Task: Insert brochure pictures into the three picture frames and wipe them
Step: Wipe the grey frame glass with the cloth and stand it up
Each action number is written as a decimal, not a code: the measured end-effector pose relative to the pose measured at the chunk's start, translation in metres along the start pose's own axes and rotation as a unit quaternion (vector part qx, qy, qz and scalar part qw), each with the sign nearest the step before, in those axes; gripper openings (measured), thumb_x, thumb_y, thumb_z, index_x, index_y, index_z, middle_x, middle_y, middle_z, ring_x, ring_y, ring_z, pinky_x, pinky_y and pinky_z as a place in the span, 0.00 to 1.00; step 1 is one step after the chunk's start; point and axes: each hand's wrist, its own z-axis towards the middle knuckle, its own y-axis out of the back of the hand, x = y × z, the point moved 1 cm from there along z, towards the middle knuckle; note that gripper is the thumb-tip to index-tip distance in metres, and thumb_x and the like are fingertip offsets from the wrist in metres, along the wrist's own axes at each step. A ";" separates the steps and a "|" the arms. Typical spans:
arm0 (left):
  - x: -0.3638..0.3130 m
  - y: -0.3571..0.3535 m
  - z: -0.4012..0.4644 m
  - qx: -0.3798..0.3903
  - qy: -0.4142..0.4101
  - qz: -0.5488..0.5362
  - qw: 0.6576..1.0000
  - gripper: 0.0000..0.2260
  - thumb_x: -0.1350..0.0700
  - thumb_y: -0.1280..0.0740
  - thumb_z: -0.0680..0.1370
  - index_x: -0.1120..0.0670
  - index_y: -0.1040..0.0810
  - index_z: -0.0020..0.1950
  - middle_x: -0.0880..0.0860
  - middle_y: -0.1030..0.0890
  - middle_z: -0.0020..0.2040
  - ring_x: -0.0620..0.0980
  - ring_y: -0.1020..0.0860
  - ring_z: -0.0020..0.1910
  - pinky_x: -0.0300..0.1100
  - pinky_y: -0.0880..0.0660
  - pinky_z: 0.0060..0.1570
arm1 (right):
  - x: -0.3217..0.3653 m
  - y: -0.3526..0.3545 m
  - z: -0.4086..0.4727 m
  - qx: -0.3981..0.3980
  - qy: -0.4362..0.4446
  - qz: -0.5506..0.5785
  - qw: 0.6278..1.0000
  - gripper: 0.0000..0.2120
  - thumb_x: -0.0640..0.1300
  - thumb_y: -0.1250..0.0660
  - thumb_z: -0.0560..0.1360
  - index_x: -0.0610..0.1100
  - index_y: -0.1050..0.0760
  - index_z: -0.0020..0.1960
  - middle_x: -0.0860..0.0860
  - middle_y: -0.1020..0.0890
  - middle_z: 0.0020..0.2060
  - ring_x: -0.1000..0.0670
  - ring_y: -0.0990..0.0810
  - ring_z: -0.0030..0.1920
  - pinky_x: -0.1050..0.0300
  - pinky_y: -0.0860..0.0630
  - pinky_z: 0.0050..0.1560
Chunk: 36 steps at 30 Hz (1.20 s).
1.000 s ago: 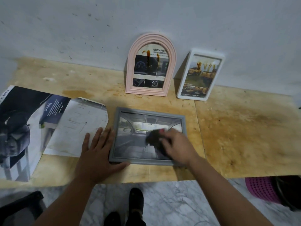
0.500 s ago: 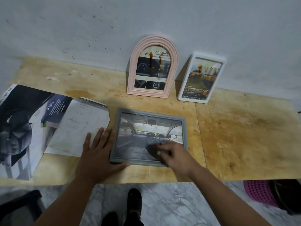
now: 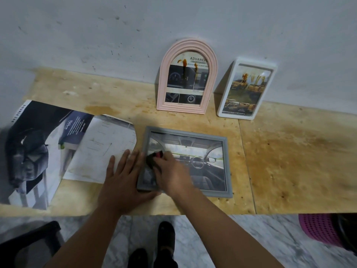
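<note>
Three picture frames are seen on the wooden surface (image 3: 289,161). The grey frame (image 3: 228,167) is laid flat near the front edge and is taken as the landmark. A car-interior picture is held in it. Behind the grey frame, the pink arched frame (image 3: 164,89) is stood upright against the wall (image 3: 173,20), and brown drips are seen on its glass. Just to the right of the pink one, still behind the grey frame, the white frame (image 3: 249,117) is leaned against the wall, tilted, with brownish marks on its front too.

A dark cloth (image 3: 152,161) is pressed onto the left part of the grey frame's glass by the right hand (image 3: 173,175); its fingers are curled over the cloth and hold it, with a spot of pink showing at the cloth's top edge. The left hand (image 3: 123,178) is laid flat at the grey frame's left edge, its fingers (image 3: 133,157) spread wide and straight, the thumb set along the frame's front left corner, the fingertips resting on a loose white page (image 3: 102,149). Left of the grey frame, an open brochure (image 3: 32,151) with a dark car is spread out. Below the surface, to the right of the grey frame, a pink basket (image 3: 316,229) is seen on the marble floor (image 3: 251,238).
</note>
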 end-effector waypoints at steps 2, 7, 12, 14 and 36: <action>0.001 0.000 0.000 0.001 0.000 -0.001 1.000 0.51 0.21 0.45 0.72 0.53 0.47 0.84 0.54 0.46 0.84 0.55 0.49 0.84 0.66 0.49 0.78 | 0.000 0.000 -0.017 0.046 0.065 0.012 0.997 0.14 0.49 0.37 0.81 0.50 0.20 0.63 0.45 0.22 0.55 0.37 0.18 0.43 0.50 0.23 0.40; 0.000 -0.001 0.000 0.009 -0.004 0.004 1.000 0.53 0.19 0.46 0.70 0.55 0.45 0.84 0.55 0.46 0.84 0.56 0.49 0.84 0.67 0.49 0.78 | -0.018 0.033 -0.026 0.155 0.116 0.052 0.980 0.16 0.47 0.35 0.81 0.52 0.21 0.68 0.48 0.21 0.59 0.43 0.21 0.56 0.56 0.27 0.53; 0.000 0.001 0.001 0.010 -0.005 -0.001 1.000 0.55 0.18 0.44 0.69 0.53 0.50 0.84 0.53 0.50 0.85 0.55 0.51 0.84 0.66 0.51 0.79 | -0.099 0.084 -0.045 -0.025 -0.073 0.165 0.983 0.13 0.46 0.34 0.82 0.50 0.19 0.65 0.53 0.22 0.48 0.51 0.21 0.50 0.54 0.25 0.51; -0.001 0.000 0.001 0.009 -0.005 -0.001 1.000 0.55 0.18 0.44 0.69 0.53 0.49 0.84 0.53 0.49 0.85 0.55 0.50 0.84 0.66 0.52 0.79 | -0.144 0.101 -0.066 -0.146 -0.160 0.159 0.963 0.13 0.44 0.33 0.81 0.50 0.19 0.65 0.52 0.22 0.46 0.49 0.21 0.47 0.57 0.27 0.47; -0.002 -0.001 0.000 -0.016 0.007 0.008 1.000 0.56 0.18 0.44 0.69 0.55 0.49 0.84 0.52 0.48 0.85 0.52 0.51 0.84 0.64 0.52 0.80 | -0.152 0.065 -0.088 -0.117 -0.321 0.168 0.924 0.33 0.65 0.36 0.78 0.51 0.35 0.78 0.44 0.29 0.68 0.41 0.28 0.68 0.40 0.27 0.67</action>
